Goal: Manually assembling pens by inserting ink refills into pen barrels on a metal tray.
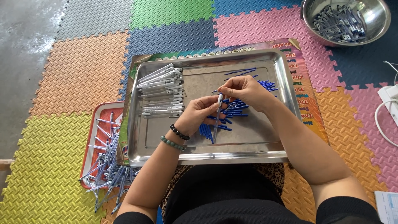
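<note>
Head view: over the steel tray [143, 137], my left hand [198, 114] is closed around a slim white pen barrel [218, 108], while my right hand [244, 89] pinches its top end. It looks light, stiff and smooth; I judge mid-barrel the best place to hold.

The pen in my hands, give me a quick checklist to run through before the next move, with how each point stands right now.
1. Pen held by both hands: ok, the left hand wraps the barrel and the right hand pinches its top end.
2. Pen over the steel tray: ok.
3. Blue parts within reach: ok, they lie in the tray just under the hands.
4. Row of white pens tidy: ok, stacked at the tray's left side.
5. Part seated fully in the pen: cannot tell, fingers hide the tip.
6. Metal bowl stocked: ok, dark pieces inside.
</note>
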